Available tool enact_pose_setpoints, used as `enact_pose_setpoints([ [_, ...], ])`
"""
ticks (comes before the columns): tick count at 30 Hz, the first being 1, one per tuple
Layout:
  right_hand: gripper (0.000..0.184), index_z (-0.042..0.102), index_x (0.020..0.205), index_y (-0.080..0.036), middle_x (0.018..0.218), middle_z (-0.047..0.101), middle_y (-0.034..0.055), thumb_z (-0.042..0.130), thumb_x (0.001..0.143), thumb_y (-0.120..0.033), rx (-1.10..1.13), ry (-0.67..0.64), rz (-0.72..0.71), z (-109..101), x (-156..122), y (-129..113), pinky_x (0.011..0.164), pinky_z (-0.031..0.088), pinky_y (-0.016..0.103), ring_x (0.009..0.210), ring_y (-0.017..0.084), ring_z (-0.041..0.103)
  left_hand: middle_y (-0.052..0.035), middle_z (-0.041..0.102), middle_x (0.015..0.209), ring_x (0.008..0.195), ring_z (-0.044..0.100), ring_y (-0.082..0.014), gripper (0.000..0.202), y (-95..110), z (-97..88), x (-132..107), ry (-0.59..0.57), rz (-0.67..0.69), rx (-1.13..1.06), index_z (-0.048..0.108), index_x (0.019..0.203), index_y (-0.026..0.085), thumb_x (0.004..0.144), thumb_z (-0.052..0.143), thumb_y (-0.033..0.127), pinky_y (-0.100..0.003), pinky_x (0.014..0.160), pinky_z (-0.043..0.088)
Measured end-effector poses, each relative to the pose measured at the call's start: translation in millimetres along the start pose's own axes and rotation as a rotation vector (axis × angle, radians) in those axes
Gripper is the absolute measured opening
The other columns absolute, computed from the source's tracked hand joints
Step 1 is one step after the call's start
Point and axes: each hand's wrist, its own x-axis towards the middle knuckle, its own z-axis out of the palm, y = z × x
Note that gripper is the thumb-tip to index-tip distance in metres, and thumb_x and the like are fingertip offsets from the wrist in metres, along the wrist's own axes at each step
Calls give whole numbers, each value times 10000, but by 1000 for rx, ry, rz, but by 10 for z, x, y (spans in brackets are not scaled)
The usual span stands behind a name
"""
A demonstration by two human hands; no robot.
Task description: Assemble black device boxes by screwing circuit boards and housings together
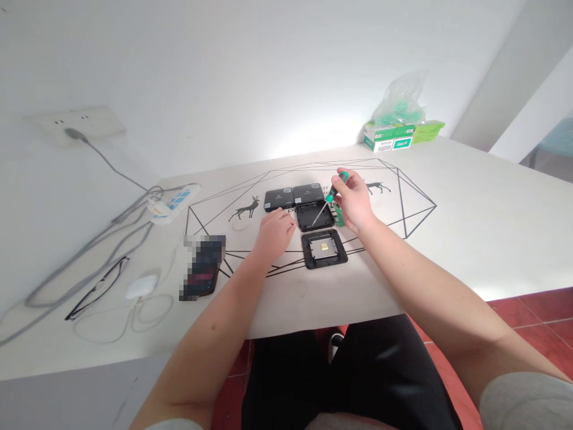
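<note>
My right hand is closed around a green-handled screwdriver, whose shaft slants down into an open black case shell. A green circuit board peeks out beside that shell, under my right hand. My left hand rests on the table with fingers curled against the shell's left edge. In front of the shell lies a second black case half with a metal plate inside. Two closed black boxes sit side by side behind the shell.
A phone, glasses, a white earphone case with cable and a power strip with grey cords lie to the left. Green-and-white boxes under a plastic bag stand at the back right. The table edge is near my lap.
</note>
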Motion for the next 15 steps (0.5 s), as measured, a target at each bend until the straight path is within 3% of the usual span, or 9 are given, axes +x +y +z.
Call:
enact_pose_setpoints([
  [4,524,640,1137,-288,920,564,-23,892,758,-548,-18,-20,5,7,-5,27,652,477,272,783,140,521,-137,732,1286,1409,562,-359,289,-73,11,29,-1,-92,42,787,1128,231,1014,522,208,-554,1215,426],
  [8,547,650,1138,-276,892,553,-31,901,736,-547,-22,-6,18,25,-16,22,627,466,268,746,128,506,-177,660,1453,1425,551,-379,442,-112,29,43,44,-170,110,664,1430,179,1009,531,195,-562,1197,438],
  [10,549,648,1137,-273,885,549,-35,901,738,-551,-30,1,23,24,-13,10,616,464,257,735,118,503,-185,645,1480,1441,539,-384,495,-116,26,38,65,-180,107,614,1495,167,1012,515,198,-565,1204,434],
  [13,550,643,1157,-267,873,545,-38,888,759,-557,-57,-1,30,13,-2,-3,594,452,242,721,109,498,-161,636,1496,1463,531,-349,485,-63,1,-5,35,-99,9,611,1502,182,1047,487,295,-525,1246,409],
  [15,563,645,1195,-257,863,545,-36,875,771,-548,-80,-6,25,11,1,-4,586,448,247,712,113,498,-140,543,1618,1569,419,-334,559,20,-20,-58,-50,11,-78,560,1565,201,1065,508,445,-502,1299,340],
])
